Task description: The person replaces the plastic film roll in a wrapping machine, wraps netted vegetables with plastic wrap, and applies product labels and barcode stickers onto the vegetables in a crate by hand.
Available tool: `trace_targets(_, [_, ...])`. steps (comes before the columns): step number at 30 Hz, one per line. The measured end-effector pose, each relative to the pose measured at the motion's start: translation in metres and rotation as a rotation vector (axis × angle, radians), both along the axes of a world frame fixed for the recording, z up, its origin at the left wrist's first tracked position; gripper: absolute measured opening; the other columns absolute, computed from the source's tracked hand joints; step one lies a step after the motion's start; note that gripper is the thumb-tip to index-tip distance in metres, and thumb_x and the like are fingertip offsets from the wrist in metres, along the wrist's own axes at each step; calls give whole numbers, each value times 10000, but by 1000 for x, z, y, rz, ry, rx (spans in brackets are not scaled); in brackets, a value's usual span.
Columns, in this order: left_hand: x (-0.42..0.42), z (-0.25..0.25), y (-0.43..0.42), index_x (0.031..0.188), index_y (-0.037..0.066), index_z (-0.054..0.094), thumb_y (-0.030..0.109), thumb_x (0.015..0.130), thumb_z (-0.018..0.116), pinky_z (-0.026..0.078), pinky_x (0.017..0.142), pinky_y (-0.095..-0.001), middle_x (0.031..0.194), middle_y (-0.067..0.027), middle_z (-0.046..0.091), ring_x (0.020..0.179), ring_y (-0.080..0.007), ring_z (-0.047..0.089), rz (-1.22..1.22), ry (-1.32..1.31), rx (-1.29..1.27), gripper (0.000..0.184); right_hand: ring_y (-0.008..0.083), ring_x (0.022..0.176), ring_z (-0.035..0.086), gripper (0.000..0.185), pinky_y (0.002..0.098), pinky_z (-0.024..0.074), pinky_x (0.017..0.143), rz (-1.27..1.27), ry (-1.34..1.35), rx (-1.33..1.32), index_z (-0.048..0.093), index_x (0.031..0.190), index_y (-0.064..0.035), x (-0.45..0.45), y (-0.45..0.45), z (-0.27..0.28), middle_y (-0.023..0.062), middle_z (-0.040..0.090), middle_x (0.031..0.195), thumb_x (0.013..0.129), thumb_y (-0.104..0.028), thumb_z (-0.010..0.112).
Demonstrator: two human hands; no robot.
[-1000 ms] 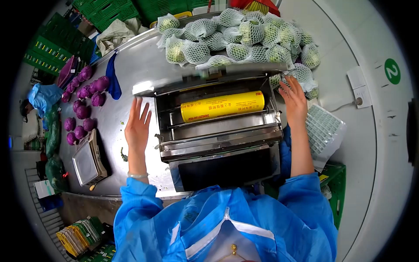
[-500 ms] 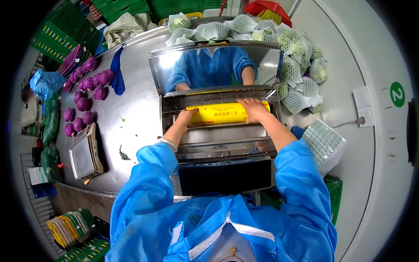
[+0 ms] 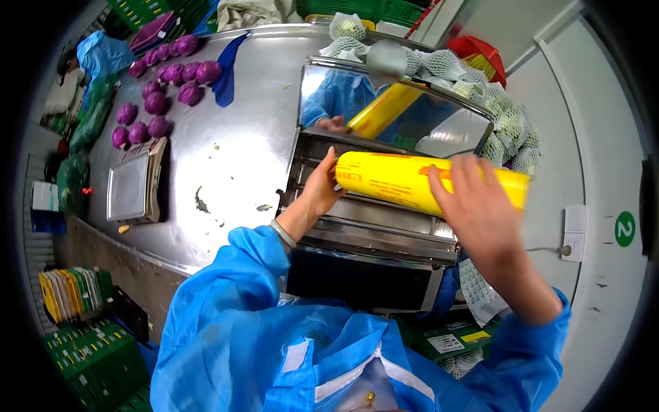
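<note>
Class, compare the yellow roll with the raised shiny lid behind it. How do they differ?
Shape: the yellow roll is a cylinder, while the shiny lid is a broad panel.

Surface: the roll is bright yellow with reddish print; the lid is mirror-like and reflects the roll.

Contact: the roll has the left hand at one end and the right hand over the other; neither hand touches the lid.

Shared: both are long and slope down rightward in view.
</note>
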State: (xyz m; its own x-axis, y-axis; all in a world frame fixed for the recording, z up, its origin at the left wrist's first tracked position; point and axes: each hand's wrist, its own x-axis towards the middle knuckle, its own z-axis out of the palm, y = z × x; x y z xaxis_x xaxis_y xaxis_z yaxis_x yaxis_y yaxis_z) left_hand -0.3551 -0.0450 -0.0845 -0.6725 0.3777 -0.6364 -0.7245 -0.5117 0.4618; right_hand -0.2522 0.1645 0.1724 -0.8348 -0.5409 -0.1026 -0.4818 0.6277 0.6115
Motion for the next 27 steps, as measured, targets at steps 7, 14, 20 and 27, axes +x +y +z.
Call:
trace_targets(7, [50,41,-13,1210,78,581,148,951,591,518,952,-382,1191,-121,660,1086,-247,642,96,57,523,268,370,1190,527,543,460,403,1053,-104,81,103,506,1277,-74,87,-44,114,199,549,1252,766,-64,689])
trace_targets(14, [46,44,-200,1276,111,481,165,868,677,514,936,-378,1122,-112,596,1037,-235,608,586,541,-40,455,403,1229,497,853,448,395,1052,-539,-134,-734,482,1308,-10,190,22,99,205,518,1288,507,7,775])
trace_targets(20, [77,-142,-314,1211,114,517,74,848,698,555,626,-369,1028,-73,571,827,-202,593,962,-20,-328,408,290,1285,463,1091,399,351,1093,-924,-1005,-1664,332,1439,-11,280,24,-76,168,488,1351,523,-183,899])
trace_targets(27, [159,-139,-251,1238,134,532,286,905,675,500,859,-462,1168,-107,556,1066,-253,551,654,-40,-710,393,278,1279,486,1089,361,362,1083,-966,-1311,-1419,281,1485,-8,374,-5,-124,187,492,1377,617,-308,867])
